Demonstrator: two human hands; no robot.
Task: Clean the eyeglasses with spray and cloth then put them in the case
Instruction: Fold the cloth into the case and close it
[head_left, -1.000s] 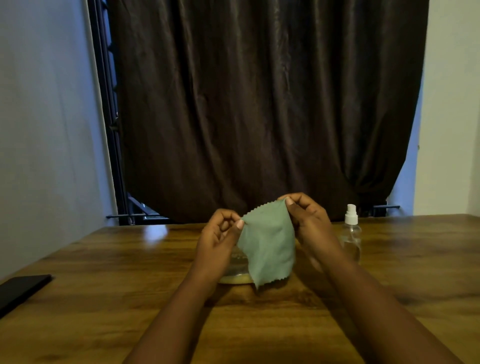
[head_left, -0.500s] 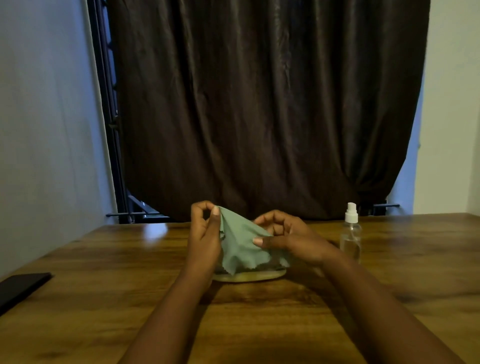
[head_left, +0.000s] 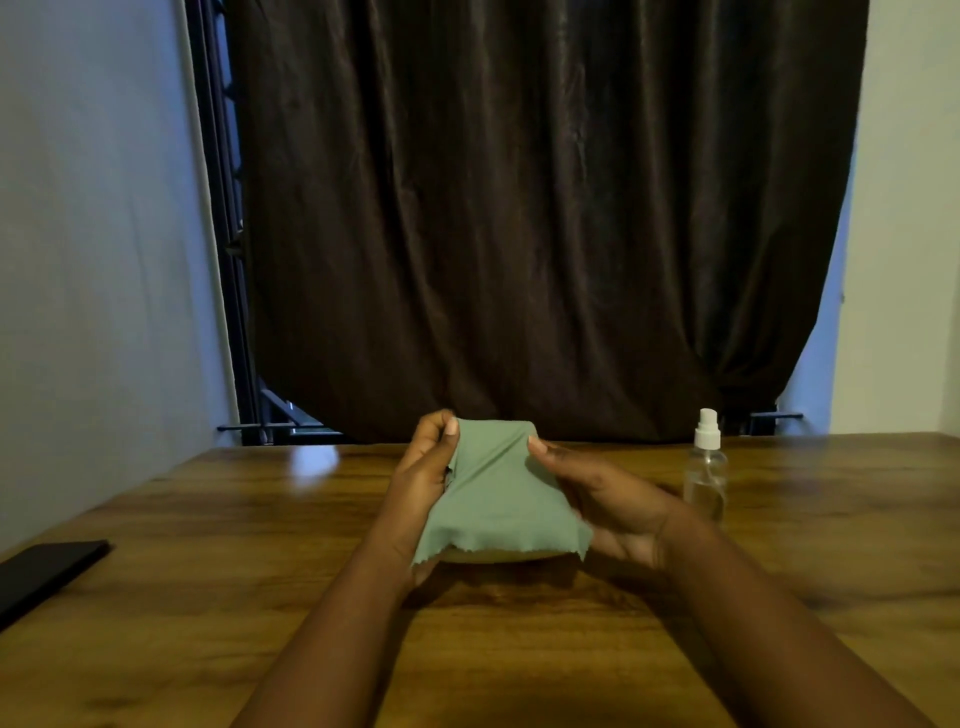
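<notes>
Light level: dim, warm on the wooden table (head_left: 779, 597).
Source: bluish daylight leaks past the dark curtain (head_left: 545, 208) edges.
Glare: pale patch on the table's far left.
Shadows: soft, under the forearms.
Sharpness: slightly soft throughout; wide-angle bending at the edges.

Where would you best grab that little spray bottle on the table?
Probably around the clear round body of the spray bottle, below the white nozzle, wrapping the fingers from the near side. It stands upright and alone on the table, and the right hand is the closer one, though it now holds the green cloth.
</notes>
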